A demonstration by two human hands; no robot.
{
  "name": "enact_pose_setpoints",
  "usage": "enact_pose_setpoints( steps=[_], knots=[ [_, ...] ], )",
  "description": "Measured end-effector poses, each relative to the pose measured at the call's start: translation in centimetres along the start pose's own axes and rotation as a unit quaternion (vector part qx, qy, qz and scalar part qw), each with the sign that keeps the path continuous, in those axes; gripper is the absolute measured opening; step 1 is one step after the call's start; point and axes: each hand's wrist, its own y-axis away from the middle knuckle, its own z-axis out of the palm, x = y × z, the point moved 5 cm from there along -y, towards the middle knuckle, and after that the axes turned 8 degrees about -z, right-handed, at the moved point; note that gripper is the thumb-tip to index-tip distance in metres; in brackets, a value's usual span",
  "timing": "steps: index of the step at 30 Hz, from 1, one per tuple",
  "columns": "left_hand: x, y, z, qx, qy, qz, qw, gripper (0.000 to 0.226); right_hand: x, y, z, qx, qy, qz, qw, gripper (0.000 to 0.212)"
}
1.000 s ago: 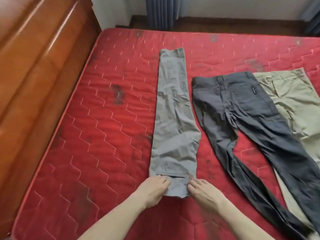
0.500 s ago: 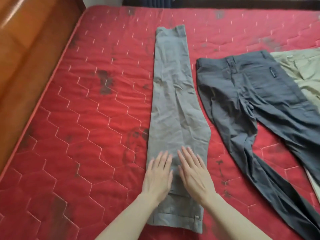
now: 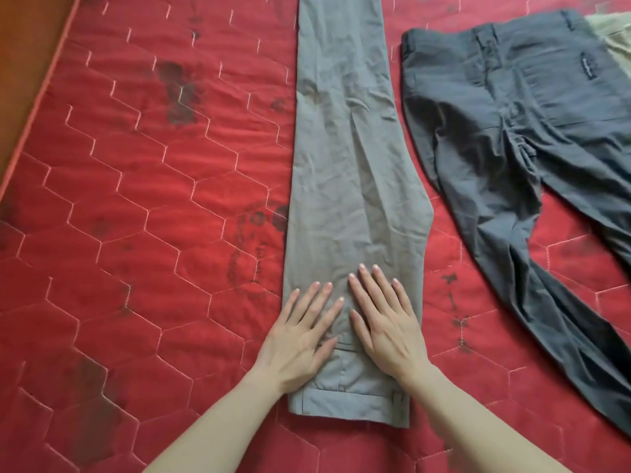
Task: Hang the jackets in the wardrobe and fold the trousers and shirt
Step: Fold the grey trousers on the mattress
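Light grey trousers lie folded lengthwise, leg on leg, down the middle of the red quilted mattress, waistband nearest me. My left hand and my right hand press flat on them side by side just beyond the waistband, fingers straight and spread. Dark grey trousers lie spread out to the right, legs trailing toward the near right corner. A sliver of beige trousers shows at the upper right edge.
A wooden bed frame borders the mattress at the upper left. Dark stains mark the red quilt to the left of the grey trousers. No jackets, shirt or wardrobe are in view.
My hands went from pinching the near end of the grey trousers to lying flat on them, then slid slightly. The view has tilted down and come closer.
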Motion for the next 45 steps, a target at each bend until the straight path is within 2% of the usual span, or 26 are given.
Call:
enact_pose_setpoints(
  steps=[4, 7, 10, 13, 16, 18, 22, 27, 31, 35, 37, 39, 41, 43, 45],
  knots=[
    [-0.7, 2.8, 0.3, -0.051, -0.055, 0.073, 0.994, 0.076, -0.9, 3.6, 0.3, -0.046, 0.034, -0.077, 0.995, 0.065],
    [-0.7, 5.3, 1.2, -0.07, -0.067, 0.076, 0.992, 0.083, -1.9, 7.4, 0.9, -0.084, 0.055, -0.085, 0.991, 0.073],
    [-0.4, 5.4, 0.8, -0.074, -0.064, 0.077, 0.992, 0.089, -2.2, 7.5, 0.2, -0.113, 0.057, -0.099, 0.987, 0.077],
    [-1.0, 5.1, -0.5, -0.092, -0.059, 0.132, 0.985, 0.086, -1.2, 7.1, -1.5, -0.141, 0.028, -0.171, 0.975, 0.078],
    [-2.3, 5.0, -1.3, -0.11, -0.057, 0.176, 0.977, 0.098, 1.0, 7.4, -2.6, -0.209, -0.013, -0.24, 0.948, 0.104],
    [-2.6, 4.8, -1.5, -0.093, -0.094, 0.191, 0.973, 0.1, 1.8, 7.4, -3.2, -0.213, 0.006, -0.27, 0.939, 0.109],
    [-3.0, 4.3, -1.3, -0.036, -0.124, 0.218, 0.967, 0.087, 3.2, 7.6, -3.8, -0.164, 0.062, -0.289, 0.941, 0.094],
    [-3.2, 3.2, -1.2, -0.006, -0.116, 0.224, 0.968, 0.086, 4.3, 7.7, -3.2, -0.118, 0.084, -0.311, 0.939, 0.081],
    [-2.8, 1.9, -1.0, -0.022, -0.068, 0.173, 0.982, 0.077, 3.6, 6.7, -2.9, -0.066, 0.076, -0.291, 0.951, 0.059],
    [-1.8, 2.1, -1.8, -0.057, -0.037, 0.145, 0.987, 0.092, 2.8, 6.6, -3.9, -0.059, 0.011, -0.239, 0.969, 0.049],
    [-1.0, 2.9, -2.6, -0.075, -0.017, 0.14, 0.987, 0.08, 2.5, 7.1, -5.3, -0.055, -0.038, -0.212, 0.975, 0.047],
    [-0.3, 4.1, -3.3, -0.114, 0.024, 0.129, 0.985, 0.07, 2.2, 7.8, -6.8, -0.053, -0.086, -0.192, 0.976, 0.044],
    [0.5, 5.5, -3.7, -0.172, 0.098, 0.107, 0.974, 0.075, 1.7, 8.6, -8.1, -0.057, -0.132, -0.175, 0.974, 0.039],
    [1.2, 6.5, -4.7, -0.172, 0.204, 0.073, 0.961, 0.063, 1.1, 9.4, -9.2, -0.046, -0.157, -0.162, 0.973, 0.037],
    [1.3, 7.0, -5.8, -0.143, 0.299, 0.009, 0.943, 0.04, 0.7, 10.2, -9.8, -0.015, -0.196, -0.124, 0.972, 0.034]
  ],
)
